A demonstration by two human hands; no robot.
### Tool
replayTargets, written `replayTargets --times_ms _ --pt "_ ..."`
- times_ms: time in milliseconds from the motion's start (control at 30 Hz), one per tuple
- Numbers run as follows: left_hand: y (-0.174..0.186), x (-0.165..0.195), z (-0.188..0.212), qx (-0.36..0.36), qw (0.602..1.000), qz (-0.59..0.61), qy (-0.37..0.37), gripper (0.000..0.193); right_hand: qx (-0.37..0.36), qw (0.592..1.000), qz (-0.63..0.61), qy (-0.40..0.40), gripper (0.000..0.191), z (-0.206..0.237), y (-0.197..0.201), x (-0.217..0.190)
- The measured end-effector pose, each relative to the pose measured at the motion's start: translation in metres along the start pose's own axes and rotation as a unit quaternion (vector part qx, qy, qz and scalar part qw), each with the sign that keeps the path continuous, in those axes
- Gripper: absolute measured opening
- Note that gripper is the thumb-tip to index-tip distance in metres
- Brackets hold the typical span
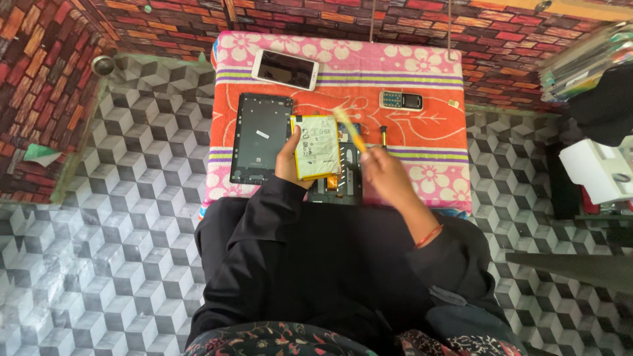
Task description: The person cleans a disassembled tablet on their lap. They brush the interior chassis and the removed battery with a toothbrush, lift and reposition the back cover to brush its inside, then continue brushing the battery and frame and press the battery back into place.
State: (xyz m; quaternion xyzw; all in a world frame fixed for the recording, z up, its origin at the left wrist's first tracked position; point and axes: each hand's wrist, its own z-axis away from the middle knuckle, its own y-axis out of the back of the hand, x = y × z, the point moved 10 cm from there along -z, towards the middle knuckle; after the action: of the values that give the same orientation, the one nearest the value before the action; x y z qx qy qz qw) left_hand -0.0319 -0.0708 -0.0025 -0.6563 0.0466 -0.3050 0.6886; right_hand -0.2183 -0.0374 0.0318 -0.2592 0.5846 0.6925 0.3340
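My left hand (288, 157) holds up a flat yellow-edged battery pack (316, 147) by its left side, above an opened dark tablet body (339, 184) that it mostly hides. My right hand (384, 171) grips a thin yellow tool (349, 129), blurred, with its tip over the battery's top right corner. A black tablet back cover (261, 137) lies flat just left of my left hand. All of this rests on a low table under an orange, pink and white floral cloth (428, 132).
A white smartphone (285, 68) lies face up at the cloth's far left. A small keypad phone (401, 100) sits at the far right, with a small screwdriver (383, 134) nearer me. Patterned cube flooring surrounds the table. A white box (597, 170) and stacked items stand at right.
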Motion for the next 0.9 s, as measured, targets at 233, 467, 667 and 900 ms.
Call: replayTargets --times_ms 233,467,667,900 --pt "0.016 0.014 -0.006 0.062 0.996 0.049 -0.051 0.063 0.131 0.971 0.201 -0.023 0.025 -0.01 0.06 0.013" --pt "0.025 0.014 -0.005 0.099 0.991 0.053 -0.071 0.065 0.117 0.97 0.212 0.003 0.028 -0.007 0.052 0.013" --pt "0.02 0.007 -0.008 0.082 0.995 0.033 -0.046 0.065 0.151 0.961 0.192 0.131 0.026 0.007 0.059 -0.032" --pt "0.04 0.002 -0.023 0.1 0.992 0.032 -0.066 0.061 -0.088 0.786 -0.457 0.406 0.021 0.127 0.132 -0.163"
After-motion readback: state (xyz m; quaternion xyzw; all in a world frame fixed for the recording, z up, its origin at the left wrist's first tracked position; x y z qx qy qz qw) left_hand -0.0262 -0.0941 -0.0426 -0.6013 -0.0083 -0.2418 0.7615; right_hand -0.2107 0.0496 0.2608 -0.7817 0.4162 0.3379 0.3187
